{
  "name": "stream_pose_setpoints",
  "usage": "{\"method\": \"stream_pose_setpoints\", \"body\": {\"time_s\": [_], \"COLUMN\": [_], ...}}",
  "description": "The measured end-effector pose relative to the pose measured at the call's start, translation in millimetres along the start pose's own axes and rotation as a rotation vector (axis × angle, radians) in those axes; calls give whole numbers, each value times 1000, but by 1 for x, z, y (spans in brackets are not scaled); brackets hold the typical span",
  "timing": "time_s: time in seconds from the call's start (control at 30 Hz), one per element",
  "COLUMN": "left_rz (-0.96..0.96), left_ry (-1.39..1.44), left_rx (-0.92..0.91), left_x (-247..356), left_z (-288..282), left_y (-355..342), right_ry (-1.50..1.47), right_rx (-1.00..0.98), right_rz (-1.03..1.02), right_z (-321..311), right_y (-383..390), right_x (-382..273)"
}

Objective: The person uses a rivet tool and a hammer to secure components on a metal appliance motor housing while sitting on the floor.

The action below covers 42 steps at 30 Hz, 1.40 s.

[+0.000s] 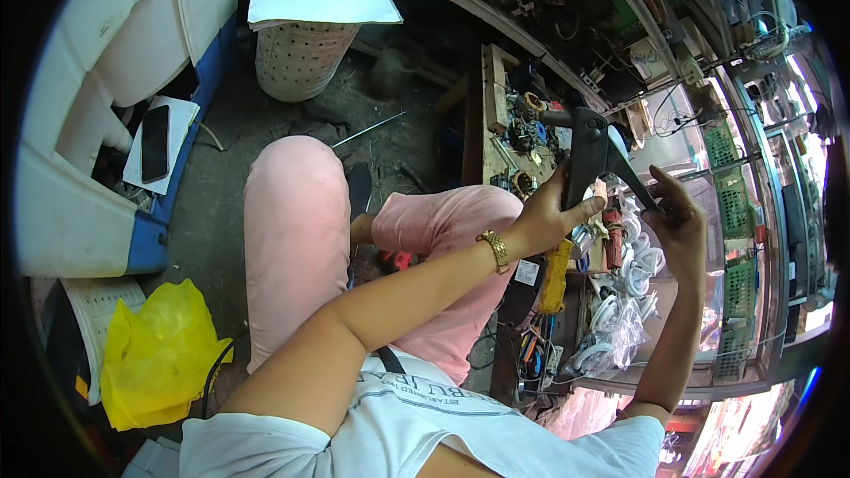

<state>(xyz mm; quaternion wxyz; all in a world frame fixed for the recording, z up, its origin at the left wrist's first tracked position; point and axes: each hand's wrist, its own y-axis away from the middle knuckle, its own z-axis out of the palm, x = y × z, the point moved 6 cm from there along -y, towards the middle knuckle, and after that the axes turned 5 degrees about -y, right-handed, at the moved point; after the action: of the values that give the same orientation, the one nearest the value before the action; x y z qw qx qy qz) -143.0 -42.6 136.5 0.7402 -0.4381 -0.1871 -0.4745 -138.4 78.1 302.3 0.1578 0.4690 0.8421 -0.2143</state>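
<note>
My left hand (560, 209), with a gold watch on its wrist, is closed round one leg of a black V-shaped piece (586, 152). Its two legs meet at a rounded upper end with a round pivot-like spot; what kind of thing it is I cannot make out. On the other side, my right hand (677, 210) pinches the lower tip of the second, thinner leg. The piece is held up over the right side of a cluttered workbench (492, 152). A dark grey cylinder (555, 119) shows beside its upper end; whether they are joined I cannot tell.
Copper coils (524, 182), a yellow tool (555, 276) and white cable bundles (636, 267) crowd the bench side. Green baskets (733, 199) line a rack at right. A perforated drum (305, 60) stands ahead. At left are a phone (155, 143) and a yellow bag (159, 358).
</note>
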Motion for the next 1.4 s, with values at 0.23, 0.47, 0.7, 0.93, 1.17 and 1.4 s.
{"method": "stream_pose_setpoints", "body": {"time_s": [0.23,0.47,0.7,0.93,1.17,1.4], "left_rz": [-48,-253,348,703,664,527], "left_ry": [-39,427,-151,-1001,-1732,-1772], "left_rx": [7,-119,16,215,404,460], "left_x": [7,-4,97,214,217,166], "left_z": [3,0,-57,-83,-93,-123], "left_y": [12,-4,-96,-128,-113,-116], "right_ry": [183,305,655,432,258,220], "right_rx": [-44,-166,540,639,715,445], "right_rz": [-77,-287,-652,-347,503,418], "right_z": [-6,-7,-46,-53,12,73], "right_y": [-2,-41,-78,-57,43,13], "right_x": [-19,-38,-69,162,403,475]}}
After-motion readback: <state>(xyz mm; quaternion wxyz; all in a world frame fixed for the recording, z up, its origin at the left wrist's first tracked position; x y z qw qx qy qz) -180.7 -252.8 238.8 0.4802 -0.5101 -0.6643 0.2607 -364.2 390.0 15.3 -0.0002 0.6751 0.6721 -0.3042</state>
